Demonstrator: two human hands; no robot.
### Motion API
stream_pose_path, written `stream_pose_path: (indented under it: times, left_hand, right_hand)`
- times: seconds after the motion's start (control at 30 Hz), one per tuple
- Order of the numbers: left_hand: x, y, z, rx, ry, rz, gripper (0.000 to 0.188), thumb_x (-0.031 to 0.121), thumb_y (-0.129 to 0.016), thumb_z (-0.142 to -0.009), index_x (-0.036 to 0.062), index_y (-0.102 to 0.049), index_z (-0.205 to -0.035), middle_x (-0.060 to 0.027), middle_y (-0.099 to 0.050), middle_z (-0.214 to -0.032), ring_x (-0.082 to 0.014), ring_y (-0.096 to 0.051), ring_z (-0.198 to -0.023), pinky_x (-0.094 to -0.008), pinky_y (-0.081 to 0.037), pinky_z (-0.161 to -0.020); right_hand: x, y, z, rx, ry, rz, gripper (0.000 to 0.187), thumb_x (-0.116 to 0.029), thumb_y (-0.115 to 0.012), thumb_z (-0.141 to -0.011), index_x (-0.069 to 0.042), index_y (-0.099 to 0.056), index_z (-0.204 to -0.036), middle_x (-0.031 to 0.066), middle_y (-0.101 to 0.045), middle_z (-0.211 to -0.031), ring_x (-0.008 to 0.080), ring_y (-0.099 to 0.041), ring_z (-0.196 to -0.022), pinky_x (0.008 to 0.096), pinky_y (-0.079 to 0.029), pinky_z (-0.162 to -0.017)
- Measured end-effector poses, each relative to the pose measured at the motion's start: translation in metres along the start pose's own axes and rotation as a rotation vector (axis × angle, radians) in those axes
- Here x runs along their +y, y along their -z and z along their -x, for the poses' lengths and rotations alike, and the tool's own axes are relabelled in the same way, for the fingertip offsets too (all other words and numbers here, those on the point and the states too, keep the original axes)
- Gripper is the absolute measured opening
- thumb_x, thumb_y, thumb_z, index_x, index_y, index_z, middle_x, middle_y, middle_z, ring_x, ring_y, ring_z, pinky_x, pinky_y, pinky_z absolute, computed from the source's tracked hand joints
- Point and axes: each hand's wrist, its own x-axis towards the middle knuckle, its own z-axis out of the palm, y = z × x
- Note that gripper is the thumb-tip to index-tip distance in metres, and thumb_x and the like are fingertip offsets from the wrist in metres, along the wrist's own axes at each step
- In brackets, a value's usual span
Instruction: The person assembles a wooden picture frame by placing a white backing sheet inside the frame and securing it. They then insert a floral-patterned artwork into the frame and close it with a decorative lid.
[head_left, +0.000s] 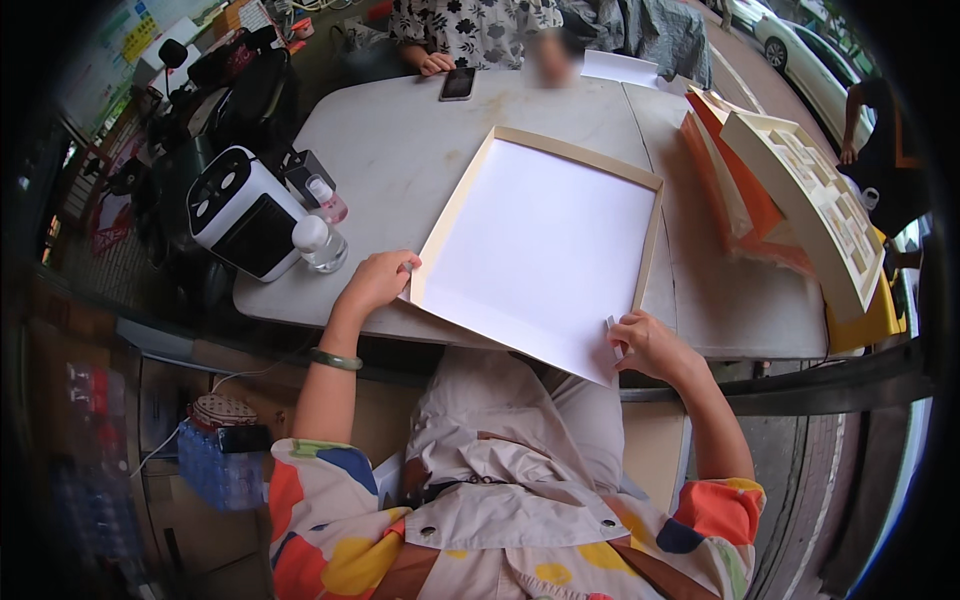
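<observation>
A shallow cardboard box [545, 225] with a white inside and cream walls lies at a slant on the table. Walls stand along its far, left and right sides; its near side lies flat and juts past the table's front edge. My left hand [380, 280] is closed at the near left corner, fingers on the wall's end. At the near right corner my right hand [650, 345] pinches a small pale flap [612, 335]. A green bangle [336, 360] circles my left wrist.
A white-and-black appliance [248, 213], a clear bottle [320, 245] and a pink bottle [328, 200] stand left on the table [390, 130]. Stacked cream and orange trays [800, 190] rise at the right. Across sits a person [470, 35] beside a phone [457, 84].
</observation>
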Motion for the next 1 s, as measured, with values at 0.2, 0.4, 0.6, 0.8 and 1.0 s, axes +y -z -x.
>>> stream_pose_path:
  times: [0.2,0.4,0.6,0.8,1.0]
  left_hand:
    - [-0.004,-0.005,0.006,-0.138,-0.127,-0.026,0.034,0.004,-0.056,-0.085,0.0128,-0.073,-0.113,-0.0156,-0.07,-0.095,-0.033,-0.068,-0.081,-0.0413,-0.053,-0.074]
    - [-0.013,-0.015,-0.011,-0.045,-0.227,-0.224,0.024,0.013,-0.059,-0.087,0.0136,-0.072,-0.107,-0.0159,-0.066,-0.104,-0.0368,-0.064,-0.1,-0.0464,-0.052,-0.084]
    - [0.021,-0.026,-0.014,0.054,-0.11,-0.374,0.021,0.014,-0.064,-0.085,0.0074,-0.062,-0.104,-0.0185,-0.065,-0.103,-0.04,-0.066,-0.096,-0.0494,-0.054,-0.083]
    - [0.025,-0.069,-0.036,0.244,-0.05,-0.664,0.019,0.01,-0.068,-0.082,0.0017,-0.06,-0.097,-0.0183,-0.066,-0.092,-0.035,-0.071,-0.083,-0.0423,-0.06,-0.068]
    - [0.027,-0.081,-0.042,0.238,-0.084,-0.86,0.01,0.005,-0.066,-0.083,0.0011,-0.061,-0.09,-0.0163,-0.069,-0.082,-0.0267,-0.073,-0.074,-0.0348,-0.059,-0.057]
  right_hand:
    - [0.001,0.005,0.001,-0.039,0.005,0.033,0.032,0.004,-0.085,-0.059,-0.001,-0.065,-0.083,0.0116,-0.067,-0.082,0.0327,-0.064,-0.09,0.0397,-0.054,-0.079]
    - [0.0,0.005,0.001,-0.035,-0.025,0.025,0.031,0.005,-0.084,-0.059,-0.002,-0.065,-0.082,0.0115,-0.067,-0.082,0.033,-0.064,-0.09,0.0397,-0.054,-0.078]
    - [-0.005,0.008,0.0,-0.044,-0.032,0.039,0.031,0.004,-0.085,-0.06,-0.001,-0.064,-0.082,0.012,-0.068,-0.082,0.033,-0.065,-0.091,0.0396,-0.055,-0.078]
    - [-0.002,0.005,0.003,0.009,-0.016,0.024,0.031,0.001,-0.083,-0.058,-0.002,-0.06,-0.079,0.0099,-0.065,-0.075,0.0324,-0.065,-0.083,0.0411,-0.053,-0.075]
    - [0.002,0.002,0.001,0.008,-0.004,0.02,0.031,0.0,-0.084,-0.059,-0.002,-0.061,-0.079,0.0093,-0.066,-0.075,0.0318,-0.065,-0.083,0.0411,-0.053,-0.075]
